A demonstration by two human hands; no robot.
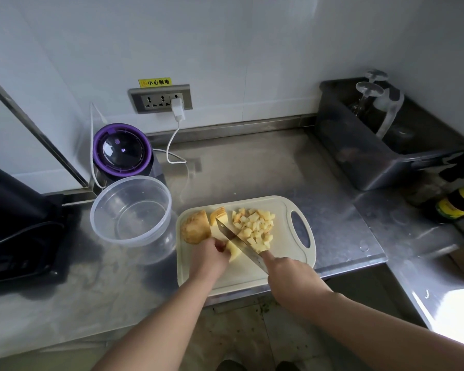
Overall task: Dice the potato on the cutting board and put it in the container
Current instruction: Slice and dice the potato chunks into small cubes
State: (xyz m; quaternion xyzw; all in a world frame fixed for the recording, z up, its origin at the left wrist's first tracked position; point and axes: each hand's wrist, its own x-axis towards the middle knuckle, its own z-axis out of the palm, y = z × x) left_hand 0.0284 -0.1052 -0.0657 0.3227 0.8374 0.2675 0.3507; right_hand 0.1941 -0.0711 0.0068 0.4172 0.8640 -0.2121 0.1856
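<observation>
A pale cutting board (279, 266) lies on the steel counter. On it, a potato half (194, 227) with brown skin rests at the left, and a pile of several diced pieces (255, 227) lies toward the right. My left hand (209, 257) holds down potato slices (233, 251) with curled fingers. My right hand (289, 277) grips the handle of a knife (239, 242) whose blade lies diagonally across the slices. A clear round plastic container (130, 210) stands to the left of the board, with nothing inside.
A purple-rimmed appliance (122, 152) stands behind the container, with a white cable running to a wall socket (161, 99). A dark bin (381, 153) holding glassware sits at the back right. A bottle (458, 202) lies at the right. A black device (19, 226) occupies the left.
</observation>
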